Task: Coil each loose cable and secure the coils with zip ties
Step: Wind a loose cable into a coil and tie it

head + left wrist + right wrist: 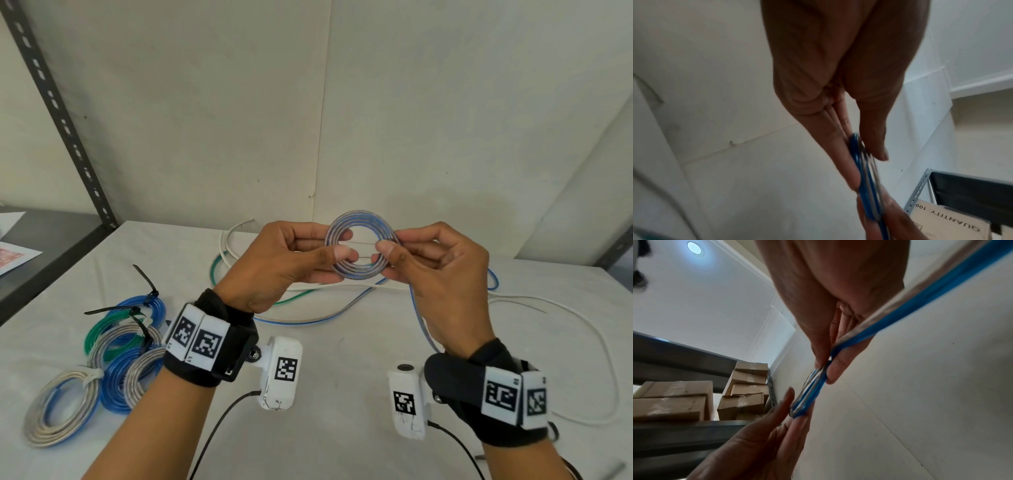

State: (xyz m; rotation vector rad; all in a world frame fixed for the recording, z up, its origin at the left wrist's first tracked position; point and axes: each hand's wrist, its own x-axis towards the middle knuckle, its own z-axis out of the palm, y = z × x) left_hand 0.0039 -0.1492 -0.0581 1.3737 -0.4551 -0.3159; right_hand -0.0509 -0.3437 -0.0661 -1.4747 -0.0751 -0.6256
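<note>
Coiling in progress: you hold a small blue-and-silver coil point(360, 244) upright above the worktop point(342, 359), left hand point(274, 260) pinching its left rim between thumb and fingers, right hand point(442, 267) pinching its right rim likewise. The grip of each hand is pressed on the turns. The cable's loose tail point(419, 318) runs down past your right wrist to the worktop. Finished, tied coils point(113, 353) lie near your left forearm. By the look of it, you next wind in the tail, then need a zip tie; none loose can be made out.
</note>
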